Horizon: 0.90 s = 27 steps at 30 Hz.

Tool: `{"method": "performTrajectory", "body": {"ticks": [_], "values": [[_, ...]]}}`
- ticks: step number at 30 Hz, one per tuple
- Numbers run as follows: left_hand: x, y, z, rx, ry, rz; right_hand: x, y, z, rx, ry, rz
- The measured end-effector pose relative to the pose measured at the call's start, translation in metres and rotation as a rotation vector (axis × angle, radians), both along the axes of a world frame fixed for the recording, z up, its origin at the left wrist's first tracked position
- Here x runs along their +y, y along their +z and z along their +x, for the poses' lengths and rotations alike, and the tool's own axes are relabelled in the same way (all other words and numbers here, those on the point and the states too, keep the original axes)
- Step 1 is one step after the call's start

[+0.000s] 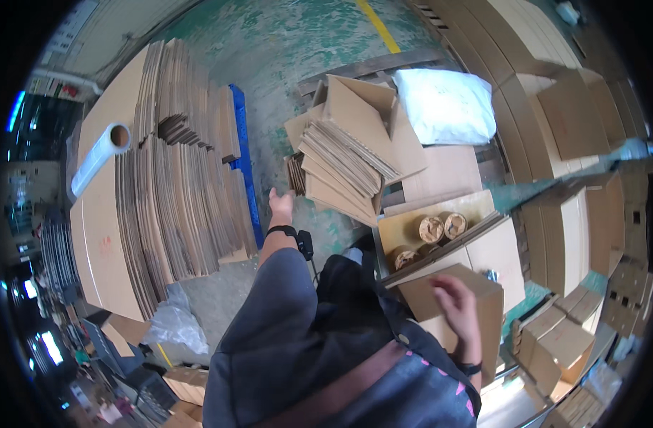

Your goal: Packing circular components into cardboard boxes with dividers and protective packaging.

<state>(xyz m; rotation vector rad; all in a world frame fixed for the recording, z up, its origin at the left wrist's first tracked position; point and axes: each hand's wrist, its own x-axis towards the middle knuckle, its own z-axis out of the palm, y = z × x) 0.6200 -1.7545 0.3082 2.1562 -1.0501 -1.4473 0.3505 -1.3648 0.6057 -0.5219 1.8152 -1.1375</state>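
I see a dark blue-grey cloth sleeve, a black left wristband with boxy black device, a black right wristband, a flat brownish strap and pink markings.

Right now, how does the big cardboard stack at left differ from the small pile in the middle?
The stack is far larger than the pile. The stack's sheets mostly line up, while the pile's sheets fan out askew. Both are brown cardboard.

Left hand extended beside small cardboard pieces; contact unclear. Right hand, fingers loosely spread, over brown carton. Plastic roll lies on flattened-cardboard stack.
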Motion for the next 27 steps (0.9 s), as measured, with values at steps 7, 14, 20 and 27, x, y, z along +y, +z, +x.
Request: {"method": "performTrajectory", "body": {"ticks": [7,14,20,27], "values": [[-0.049,0.047,-0.031,0.261,-0.191,0.036,-0.165,-0.09,0.048,0.599,0.446,0.043],[-0.054,0.019,-0.038,0.243,-0.315,-0.093,-0.258,-0.145,0.056,0.968,0.506,0.205],[-0.011,0.028,-0.08,0.175,-0.364,-0.12,-0.257,-0.163,-0.009,0.872,0.486,-0.104],[0.038,-0.001,-0.147,0.284,-0.259,-0.186,-0.259,-0.15,-0.041,0.453,0.407,-0.194]]}}
